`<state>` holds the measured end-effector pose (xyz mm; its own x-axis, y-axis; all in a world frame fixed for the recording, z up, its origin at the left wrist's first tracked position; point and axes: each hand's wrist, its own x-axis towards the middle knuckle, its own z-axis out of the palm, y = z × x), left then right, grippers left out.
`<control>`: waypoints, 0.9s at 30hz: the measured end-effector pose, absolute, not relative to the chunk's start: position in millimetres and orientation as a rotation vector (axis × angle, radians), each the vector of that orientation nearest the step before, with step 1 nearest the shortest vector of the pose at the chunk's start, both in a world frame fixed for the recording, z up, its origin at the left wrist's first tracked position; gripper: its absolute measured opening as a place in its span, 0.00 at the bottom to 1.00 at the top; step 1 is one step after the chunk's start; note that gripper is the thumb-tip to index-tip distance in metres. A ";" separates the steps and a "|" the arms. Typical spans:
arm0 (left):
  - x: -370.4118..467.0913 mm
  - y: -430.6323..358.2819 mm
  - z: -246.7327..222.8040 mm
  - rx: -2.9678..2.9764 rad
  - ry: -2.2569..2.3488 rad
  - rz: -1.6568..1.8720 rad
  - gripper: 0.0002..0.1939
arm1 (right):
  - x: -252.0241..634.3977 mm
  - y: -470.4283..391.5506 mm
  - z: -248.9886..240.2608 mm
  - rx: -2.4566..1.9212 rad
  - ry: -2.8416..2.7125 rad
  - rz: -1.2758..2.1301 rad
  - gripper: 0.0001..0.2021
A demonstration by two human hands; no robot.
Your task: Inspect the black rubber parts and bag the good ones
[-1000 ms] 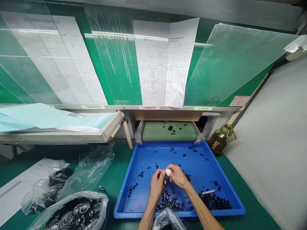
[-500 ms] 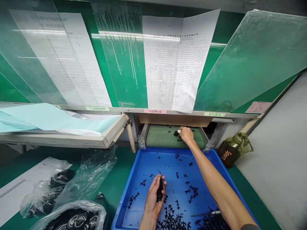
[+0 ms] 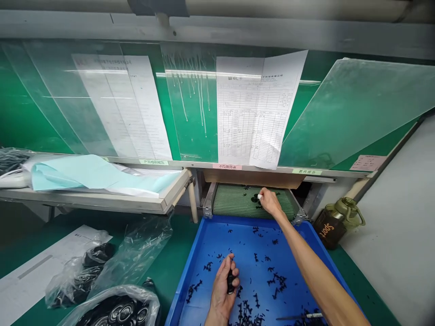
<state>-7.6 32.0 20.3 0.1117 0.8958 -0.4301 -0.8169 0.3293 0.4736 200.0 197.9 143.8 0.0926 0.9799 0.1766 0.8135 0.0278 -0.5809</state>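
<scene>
Over the blue tray (image 3: 190, 253), my left hand (image 3: 224, 287) is wrapped round black round parts (image 3: 230, 281), apparently a small stack. Farther back, my right hand (image 3: 270, 201) is closed at the green ribbed conveyor belt (image 3: 234, 199), with a small white item (image 3: 259, 197) showing at its fingertips. Black pieces (image 3: 254, 198) lie on the belt just left of those fingers. Many small black scraps (image 3: 249, 314) are scattered in the tray, thickest near its front.
Bags of black ring-shaped parts (image 3: 122, 312) stand on the green table (image 3: 183, 235) at the left. A slim tool (image 3: 299, 317) lies in the tray's front right. A bottle (image 3: 335, 224) stands right of the tray. Papers hang on the green board (image 3: 193, 145).
The view has tilted up and shifted left. My left fingers have closed further round the black parts. My right hand remains at the belt beside the black pieces.
</scene>
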 end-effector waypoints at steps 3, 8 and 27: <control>-4.0 29.7 21.5 0.293 0.792 1.247 0.18 | 176.9 144.7 129.8 -1.655 -1.845 0.518 0.12; 5.5 26.3 21.1 0.592 0.852 1.208 0.19 | 133.2 57.2 77.1 -1.490 -1.936 0.792 0.17; 6.6 26.9 15.5 0.642 0.952 1.166 0.18 | 133.2 53.4 62.7 -1.583 -2.119 0.753 0.13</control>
